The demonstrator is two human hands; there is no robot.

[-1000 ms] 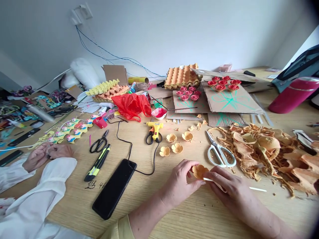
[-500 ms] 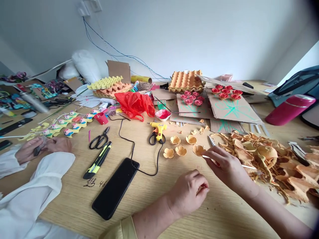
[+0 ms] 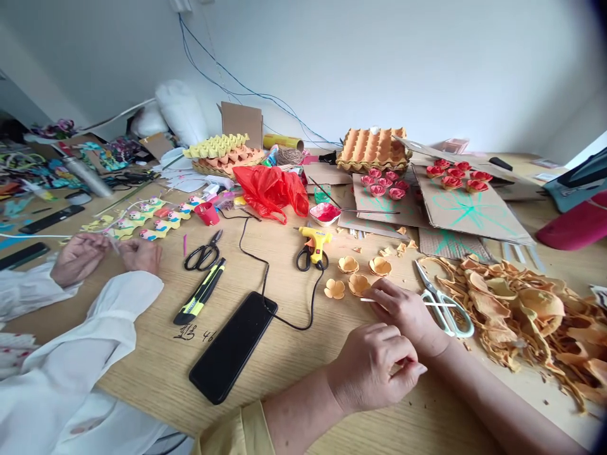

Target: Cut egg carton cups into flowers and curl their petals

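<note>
My right hand [image 3: 403, 313] holds a thin white stick [image 3: 443, 304] that passes under the fingers. Its fingertips are at the right edge of an orange flower-shaped cup [image 3: 359, 285] cut from egg-tray pulp. Close by lie a flatter flower cutout [image 3: 334, 289] and two stacked flower cups, one on the left [image 3: 348, 265] and one on the right [image 3: 380, 266]. My left hand [image 3: 377, 366] hovers nearer me, fingers curled and thumb against them, with nothing visible inside. Scissors with pale green handles [image 3: 446, 309] lie just right of my right hand.
Orange pulp scraps [image 3: 516, 309] heap at the right. A yellow glue gun [image 3: 315, 239], black scissors [image 3: 205, 253], a utility knife [image 3: 202, 294] and a phone [image 3: 232, 347] lie left of the cups. Red flowers [image 3: 386, 183] stand on cardboard behind. Another person's hands [image 3: 85, 256] work at the left.
My right hand has moved left, from the rightmost flower cup to the one beside it, uncovering the pale green scissors. That rightmost cup is no longer visible. The view has turned slightly left.
</note>
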